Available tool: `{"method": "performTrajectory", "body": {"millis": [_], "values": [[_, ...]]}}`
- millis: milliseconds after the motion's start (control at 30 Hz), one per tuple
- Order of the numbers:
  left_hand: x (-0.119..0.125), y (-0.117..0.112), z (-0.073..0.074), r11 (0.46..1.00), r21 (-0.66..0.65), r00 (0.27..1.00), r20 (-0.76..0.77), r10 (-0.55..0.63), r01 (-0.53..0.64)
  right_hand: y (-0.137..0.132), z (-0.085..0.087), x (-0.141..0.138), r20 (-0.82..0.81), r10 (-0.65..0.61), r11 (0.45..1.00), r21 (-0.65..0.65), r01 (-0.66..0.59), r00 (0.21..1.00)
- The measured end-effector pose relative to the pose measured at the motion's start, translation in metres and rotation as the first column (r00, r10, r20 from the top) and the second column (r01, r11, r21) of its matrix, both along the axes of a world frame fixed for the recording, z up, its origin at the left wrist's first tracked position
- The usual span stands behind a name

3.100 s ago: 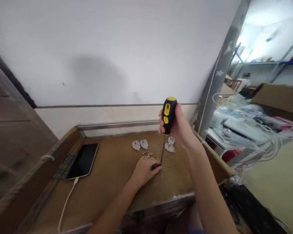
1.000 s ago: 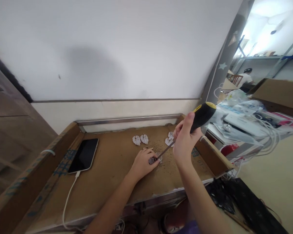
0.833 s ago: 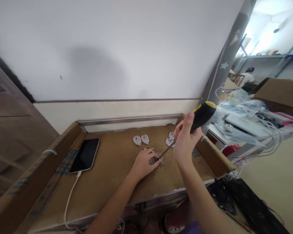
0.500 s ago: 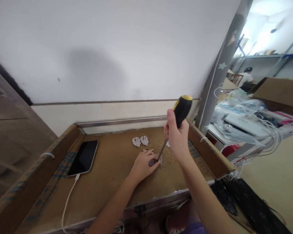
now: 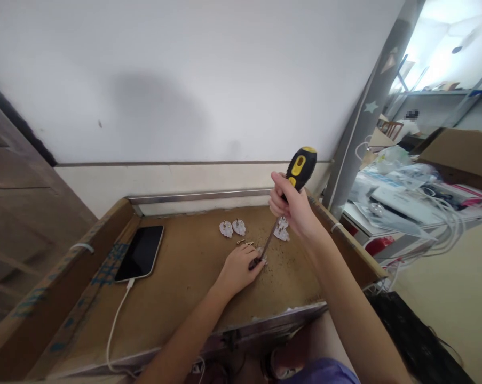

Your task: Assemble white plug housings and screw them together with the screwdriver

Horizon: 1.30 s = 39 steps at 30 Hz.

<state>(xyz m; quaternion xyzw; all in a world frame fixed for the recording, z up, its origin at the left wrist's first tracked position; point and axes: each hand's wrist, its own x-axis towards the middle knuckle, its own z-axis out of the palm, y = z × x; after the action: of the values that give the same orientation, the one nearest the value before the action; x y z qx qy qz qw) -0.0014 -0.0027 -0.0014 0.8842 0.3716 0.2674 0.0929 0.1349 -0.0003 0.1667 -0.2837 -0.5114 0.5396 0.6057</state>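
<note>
My right hand (image 5: 292, 205) is wrapped round the black and yellow handle of a screwdriver (image 5: 301, 166). The tool's metal shaft slants down and left to my left hand (image 5: 237, 268). There the left fingers pinch a small clear plastic plug (image 5: 264, 260) against the cardboard; fingers cover most of it, with a dark part beside them. The screwdriver's tip meets the plug, though the exact contact is hidden. Small brass pieces (image 5: 241, 241) lie just behind my left fingers. Two clear plugs with metal pins (image 5: 226, 229) (image 5: 238, 227) stand farther back, and more (image 5: 281, 233) lie near my right wrist.
Tiny dark bits (image 5: 283, 257) are scattered over the cardboard tray (image 5: 180, 288), which has raised sides. A phone (image 5: 140, 253) on a white cable (image 5: 116, 325) lies at left. A cluttered white table (image 5: 401, 205) stands at right, and a person (image 5: 408, 128) sits in the background.
The screwdriver handle has turned, now showing its yellow inlay, and my right hand has rotated with it. The plugs near my right wrist show more. My left hand stays at the plug.
</note>
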Motion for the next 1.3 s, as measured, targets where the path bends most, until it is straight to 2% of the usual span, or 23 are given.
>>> {"method": "performTrajectory", "body": {"millis": [100, 233, 333, 400, 433, 500, 533, 600, 667, 733, 800, 900, 967, 1133, 1300], "values": [[0.001, 0.000, -0.002, 1.000, -0.006, 1.000, 0.004, 0.005, -0.005, -0.002, 0.000, 0.004, 0.040, 0.161, 0.987, 0.018, -0.162, 0.986], [0.001, -0.002, -0.001, 1.000, -0.012, 1.000, -0.027, 0.011, -0.012, 0.000, 0.002, 0.011, 0.117, 0.443, 0.896, -0.018, -0.444, 0.889], [0.002, -0.003, 0.002, 0.999, -0.029, 0.998, -0.055, 0.033, -0.034, 0.004, 0.003, 0.013, 0.123, 0.501, 0.865, -0.033, -0.501, 0.857], [0.002, -0.003, 0.003, 0.998, -0.042, 0.997, -0.058, 0.044, -0.047, 0.004, 0.002, 0.011, 0.124, 0.430, 0.902, -0.018, -0.432, 0.894], [0.002, -0.003, 0.004, 0.998, -0.046, 0.997, -0.055, 0.048, -0.051, 0.003, 0.000, 0.009, 0.136, 0.346, 0.937, -0.006, -0.348, 0.928], [0.002, -0.003, 0.003, 0.997, -0.052, 0.998, -0.042, 0.051, -0.053, -0.001, -0.007, 0.004, 0.163, 0.091, 0.995, 0.034, -0.098, 0.982], [0.002, -0.003, 0.003, 0.997, -0.055, 0.998, -0.035, 0.051, -0.052, -0.004, -0.010, 0.001, 0.165, -0.046, 0.998, 0.058, 0.037, 0.985], [0.002, -0.002, 0.002, 0.997, -0.057, 0.998, -0.026, 0.052, -0.053, -0.009, -0.018, -0.005, 0.116, -0.255, 0.964, 0.102, 0.244, 0.960], [0.002, -0.002, 0.002, 0.997, -0.053, 0.998, -0.019, 0.052, -0.053, -0.014, -0.025, -0.012, 0.039, -0.365, 0.925, 0.126, 0.358, 0.930], [0.002, -0.002, 0.001, 0.998, -0.048, 0.999, -0.014, 0.049, -0.050, -0.017, -0.030, -0.017, -0.006, -0.406, 0.903, 0.149, 0.403, 0.914], [0.002, -0.002, 0.001, 0.998, -0.036, 0.999, -0.019, 0.045, -0.046, -0.018, -0.031, -0.018, -0.001, -0.352, 0.924, 0.159, 0.347, 0.936], [0.002, -0.002, 0.001, 0.998, 0.012, 0.998, -0.038, 0.054, -0.054, -0.014, -0.027, -0.015, 0.013, -0.101, 0.989, 0.110, 0.099, 0.995], [0.003, -0.002, 0.000, 0.997, 0.046, 0.997, -0.039, 0.059, -0.057, -0.010, -0.022, -0.010, -0.004, 0.040, 0.996, 0.074, -0.040, 0.999], [0.003, -0.002, -0.002, 0.997, 0.060, 0.998, -0.033, 0.052, -0.050, -0.003, -0.013, 0.001, -0.023, 0.203, 0.978, 0.058, -0.201, 0.979], [0.002, -0.001, -0.001, 0.998, 0.037, 0.998, -0.046, 0.049, -0.048, 0.005, -0.012, 0.007, 0.022, 0.436, 0.899, 0.029, -0.436, 0.900]]}}
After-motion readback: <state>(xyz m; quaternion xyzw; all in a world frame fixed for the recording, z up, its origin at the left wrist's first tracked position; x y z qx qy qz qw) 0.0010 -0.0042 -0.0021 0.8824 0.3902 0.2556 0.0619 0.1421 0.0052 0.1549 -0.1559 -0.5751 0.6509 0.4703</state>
